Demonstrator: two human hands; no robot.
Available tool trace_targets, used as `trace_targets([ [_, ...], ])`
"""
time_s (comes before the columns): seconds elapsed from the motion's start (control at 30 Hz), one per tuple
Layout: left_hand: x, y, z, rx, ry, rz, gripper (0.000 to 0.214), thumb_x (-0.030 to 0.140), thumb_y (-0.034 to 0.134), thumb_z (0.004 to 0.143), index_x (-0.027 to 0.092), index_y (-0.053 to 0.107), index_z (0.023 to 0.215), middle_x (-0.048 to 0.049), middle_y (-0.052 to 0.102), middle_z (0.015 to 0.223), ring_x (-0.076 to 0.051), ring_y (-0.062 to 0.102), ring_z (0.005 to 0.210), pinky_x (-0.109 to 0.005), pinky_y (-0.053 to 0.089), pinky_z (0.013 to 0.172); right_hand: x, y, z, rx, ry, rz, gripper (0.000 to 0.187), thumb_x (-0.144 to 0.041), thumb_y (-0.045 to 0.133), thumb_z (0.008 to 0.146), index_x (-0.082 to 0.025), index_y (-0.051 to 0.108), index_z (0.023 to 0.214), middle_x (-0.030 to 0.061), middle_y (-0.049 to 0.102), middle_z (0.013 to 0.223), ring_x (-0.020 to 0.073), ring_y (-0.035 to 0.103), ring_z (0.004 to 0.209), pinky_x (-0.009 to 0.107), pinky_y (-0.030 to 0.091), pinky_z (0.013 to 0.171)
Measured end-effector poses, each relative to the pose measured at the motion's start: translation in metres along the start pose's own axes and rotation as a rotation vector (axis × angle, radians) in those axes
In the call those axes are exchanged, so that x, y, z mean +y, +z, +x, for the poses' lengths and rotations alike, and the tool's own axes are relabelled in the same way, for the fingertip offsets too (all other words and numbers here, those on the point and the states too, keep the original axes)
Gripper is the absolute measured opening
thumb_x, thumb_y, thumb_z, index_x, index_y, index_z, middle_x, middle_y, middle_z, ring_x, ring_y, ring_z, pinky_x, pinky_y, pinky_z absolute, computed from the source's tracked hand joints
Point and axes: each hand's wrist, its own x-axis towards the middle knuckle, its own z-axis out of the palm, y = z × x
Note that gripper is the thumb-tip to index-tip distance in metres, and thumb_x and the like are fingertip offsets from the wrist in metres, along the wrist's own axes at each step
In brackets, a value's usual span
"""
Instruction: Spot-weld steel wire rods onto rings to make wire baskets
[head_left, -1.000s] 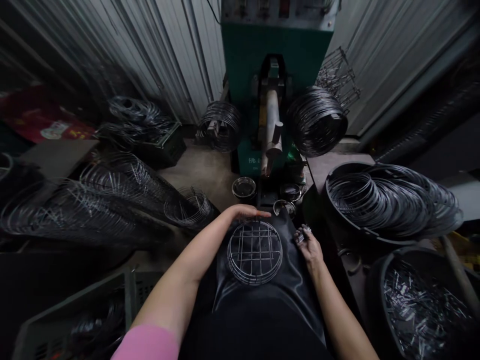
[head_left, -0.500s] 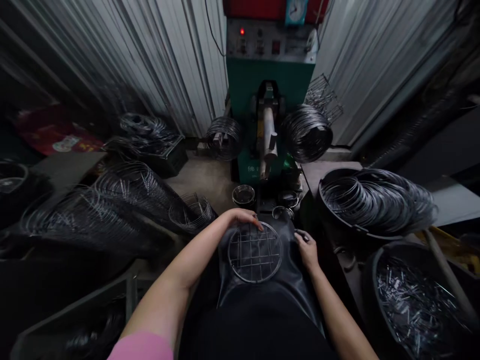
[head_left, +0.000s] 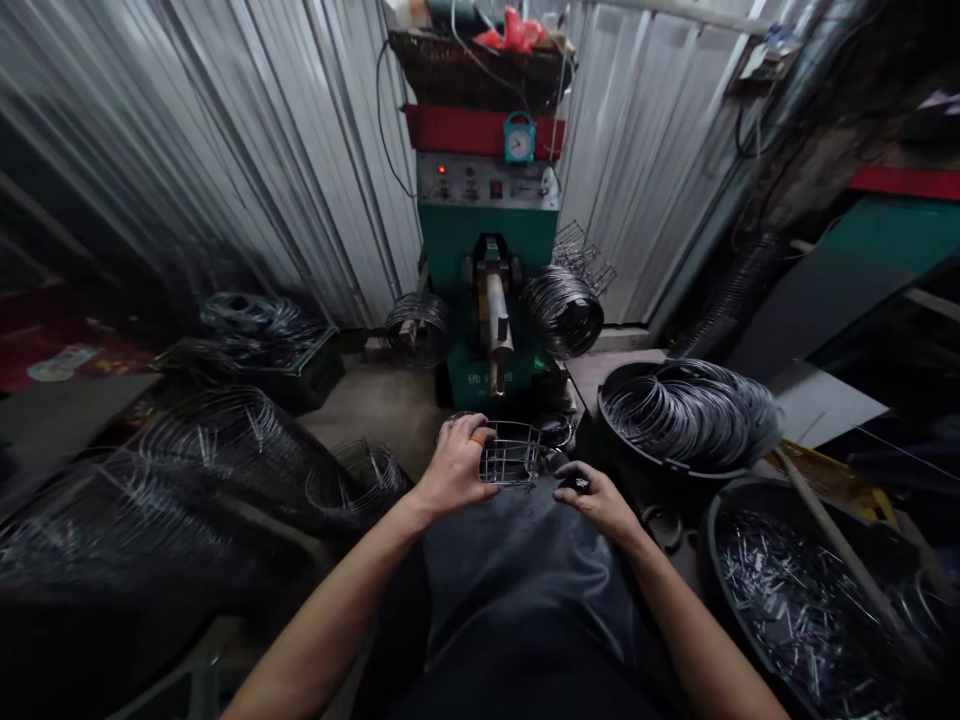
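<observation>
My left hand (head_left: 455, 465) grips the left rim of a round wire basket (head_left: 514, 455), held tilted above my black apron (head_left: 517, 580). My right hand (head_left: 592, 497) is curled just right of the basket, its fingers pinched on something small and dark that I cannot make out. Straight ahead stands a green machine (head_left: 487, 250) with a horizontal metal arm (head_left: 496, 325) pointing toward me.
Wire ring coils hang beside the machine arm (head_left: 564, 312). A black tub of wire rings (head_left: 686, 415) is at right, a tub of short metal pieces (head_left: 802, 600) below it. Stacked wire frames (head_left: 225, 440) lie at left. Corrugated metal walls stand behind.
My left hand lifted the wire basket off my lap and tilted it forward toward the machine. The view rose, showing more of the machine. My right hand followed, staying closed.
</observation>
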Motion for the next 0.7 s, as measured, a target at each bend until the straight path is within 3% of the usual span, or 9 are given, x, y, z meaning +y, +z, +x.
trace_targets([
  [0.13,-0.004,0.019,0.007,0.005,-0.029,0.077,0.062,0.028,0.075,0.052,0.015,0.052,0.107,-0.018,0.047,0.125,-0.034,0.041,0.118,-0.05,0.03,0.1,-0.032,0.013,0.03,-0.179,-0.028,-0.076,0.022,-0.017,0.067,0.057,-0.018,0.056,0.077,-0.0054,0.055,0.066,0.0107,0.049,0.062,0.02,0.038,0.057],
  [0.27,-0.011,0.032,0.01,-0.021,-0.071,0.097,0.061,0.028,0.075,0.051,0.015,0.053,0.107,-0.0183,0.048,0.125,-0.033,0.042,0.118,-0.05,0.031,0.099,-0.027,0.04,0.057,-0.068,-0.105,-0.208,0.017,-0.009,0.06,0.059,-0.018,0.053,0.07,-0.006,0.052,0.062,0.0105,0.047,0.06,0.02,0.035,0.054],
  [0.43,-0.019,0.04,0.013,-0.017,-0.133,0.069,0.056,0.027,0.072,0.053,0.016,0.054,0.105,-0.0165,0.049,0.124,-0.032,0.043,0.118,-0.048,0.033,0.097,-0.014,0.062,0.062,0.027,-0.236,-0.229,0.018,-0.007,0.05,0.066,-0.019,0.06,0.075,-0.0015,0.061,0.069,0.0137,0.056,0.066,0.022,0.042,0.062],
  [0.57,-0.024,0.046,0.018,-0.042,-0.195,0.026,0.06,0.028,0.073,0.052,0.015,0.053,0.107,-0.0165,0.048,0.125,-0.032,0.043,0.119,-0.047,0.033,0.099,-0.003,0.059,0.064,-0.057,-0.322,-0.164,0.02,-0.011,0.05,0.074,-0.019,0.066,0.084,0.0046,0.068,0.085,0.0182,0.063,0.083,0.029,0.048,0.076],
  [0.7,-0.029,0.052,0.023,-0.059,-0.223,-0.028,0.061,0.029,0.073,0.051,0.015,0.053,0.107,-0.0155,0.047,0.126,-0.031,0.043,0.12,-0.045,0.035,0.099,0.002,0.044,0.069,-0.174,-0.404,-0.158,0.021,-0.018,0.05,0.082,-0.018,0.067,0.095,0.0074,0.068,0.092,0.0184,0.063,0.088,0.032,0.049,0.08],
])
